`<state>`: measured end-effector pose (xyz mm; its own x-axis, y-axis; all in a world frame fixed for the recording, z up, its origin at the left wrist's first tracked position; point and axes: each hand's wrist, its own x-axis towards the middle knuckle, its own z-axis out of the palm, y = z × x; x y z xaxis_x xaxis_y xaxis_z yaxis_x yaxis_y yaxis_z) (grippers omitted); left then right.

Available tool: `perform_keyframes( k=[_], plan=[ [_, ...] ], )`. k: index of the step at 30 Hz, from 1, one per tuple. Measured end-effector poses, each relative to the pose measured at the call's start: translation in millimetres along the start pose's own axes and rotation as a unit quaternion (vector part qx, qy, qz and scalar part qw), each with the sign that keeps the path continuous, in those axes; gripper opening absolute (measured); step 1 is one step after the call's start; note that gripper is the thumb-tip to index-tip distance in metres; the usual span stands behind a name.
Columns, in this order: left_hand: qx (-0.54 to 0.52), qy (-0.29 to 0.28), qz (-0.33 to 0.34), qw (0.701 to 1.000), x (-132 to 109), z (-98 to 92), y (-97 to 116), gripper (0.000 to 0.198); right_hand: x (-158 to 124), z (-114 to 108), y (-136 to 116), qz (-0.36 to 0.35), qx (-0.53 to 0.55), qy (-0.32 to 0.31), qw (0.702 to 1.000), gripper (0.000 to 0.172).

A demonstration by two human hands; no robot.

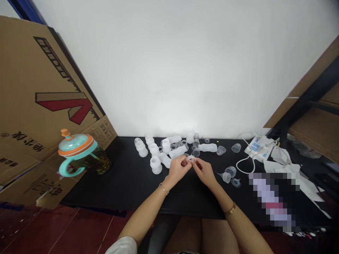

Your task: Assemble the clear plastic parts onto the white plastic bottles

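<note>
My left hand and my right hand meet above the black table. Between their fingertips they pinch a small clear ring-shaped part. Left of my hands a white bottle stands upright, with several more white bottles behind it. Another white bottle lies on its side behind my right hand. Clear caps and rings are scattered around it. To the right of my right hand lie a clear cap, a small translucent collar and a clear disc-like part.
A teal and orange lidded jug with dark liquid stands at the left, beside a large cardboard box. At the right are a white power strip with cables and crumpled white paper. A white wall rises behind the table.
</note>
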<state>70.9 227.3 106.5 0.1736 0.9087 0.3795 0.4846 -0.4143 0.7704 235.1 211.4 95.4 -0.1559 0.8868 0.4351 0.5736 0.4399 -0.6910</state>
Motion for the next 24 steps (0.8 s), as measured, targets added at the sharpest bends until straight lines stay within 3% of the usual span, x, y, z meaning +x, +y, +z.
perform_keyframes(
  k=[24],
  plan=[
    [0.015,-0.005,0.007,1.0,-0.5,0.0,0.4,0.03,0.4,-0.5,-1.3,0.005,0.005,0.0,1.0,0.038]
  ],
)
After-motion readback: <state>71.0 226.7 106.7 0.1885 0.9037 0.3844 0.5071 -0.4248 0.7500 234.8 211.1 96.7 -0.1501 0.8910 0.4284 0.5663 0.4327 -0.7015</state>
